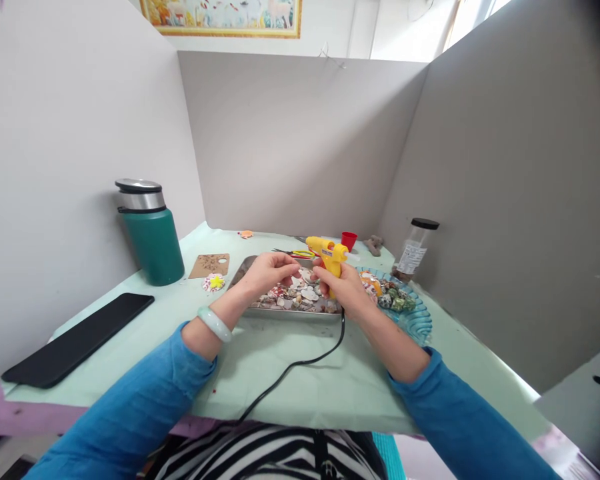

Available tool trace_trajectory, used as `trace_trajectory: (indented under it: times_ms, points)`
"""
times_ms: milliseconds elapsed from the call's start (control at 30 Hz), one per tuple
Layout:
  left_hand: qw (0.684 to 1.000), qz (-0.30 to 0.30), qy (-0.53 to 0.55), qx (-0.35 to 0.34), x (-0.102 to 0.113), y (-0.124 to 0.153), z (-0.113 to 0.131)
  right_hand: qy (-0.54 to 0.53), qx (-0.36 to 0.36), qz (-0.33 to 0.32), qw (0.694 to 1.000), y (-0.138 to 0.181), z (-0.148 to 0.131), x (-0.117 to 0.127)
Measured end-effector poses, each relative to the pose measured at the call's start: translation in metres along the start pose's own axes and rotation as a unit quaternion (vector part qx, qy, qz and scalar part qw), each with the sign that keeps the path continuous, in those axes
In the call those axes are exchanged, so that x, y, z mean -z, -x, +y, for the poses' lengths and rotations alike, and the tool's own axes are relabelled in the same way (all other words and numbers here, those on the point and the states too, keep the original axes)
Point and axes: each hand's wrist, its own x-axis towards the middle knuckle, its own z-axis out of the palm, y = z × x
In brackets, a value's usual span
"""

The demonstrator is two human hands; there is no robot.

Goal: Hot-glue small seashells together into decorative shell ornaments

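Right hand (347,288) is wrapped around the grip of a yellow plastic hot glue gun (329,255), nozzle pointing left toward the left hand (270,270). The left hand's fingertips are pinched on a small pale shell piece (301,271), which is too small to make out in detail. Both hands hover over a shallow metal tray (245,269) at the middle of the counter (300,387). The tray holds loose shells (300,295), mixed white, pink and brown, ridged and smooth. The gun's black cord (290,369) trails off the counter's near edge. Progress, judged: one small round shell flower (214,283) with a yellow centre lies finished-looking left of the tray; gluing looks mid-way, with most shells unused. A pale green bangle (214,323) sits on the left wrist. Right of the tray is a scalloped blue glass plate (421,321) with green-painted shells (396,301). Further out are scissors (297,253), a red cup (349,240), a brown card tag (209,265), a green steel-lidded flask (153,233), a clear jar (416,248), and a flat black pad (77,340).
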Motion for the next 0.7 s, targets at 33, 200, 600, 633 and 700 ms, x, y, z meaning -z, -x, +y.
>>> trace_trajectory:
  times_ms: [33, 200, 600, 633, 700]
  points:
    - [1.000, 0.014, -0.016, 0.001, 0.003, -0.001, -0.001, 0.011, 0.009, 0.001, 1.000, -0.001, 0.001, 0.001]
    - [0.998, 0.015, -0.052, 0.014, 0.010, -0.001, -0.001, 0.034, 0.004, 0.001, 0.999, -0.003, 0.002, 0.003]
    - [0.998, -0.043, -0.037, 0.007, 0.004, 0.005, 0.003, 0.044, -0.003, -0.072, 0.996, -0.002, 0.006, 0.001]
    - [0.997, -0.028, -0.063, 0.017, 0.009, 0.004, 0.003, 0.067, 0.001, -0.061, 0.996, -0.004, 0.008, 0.002]
    - [0.987, -0.003, -0.157, 0.028, 0.018, 0.003, 0.003, 0.131, 0.009, -0.035, 0.991, -0.007, 0.013, 0.003]
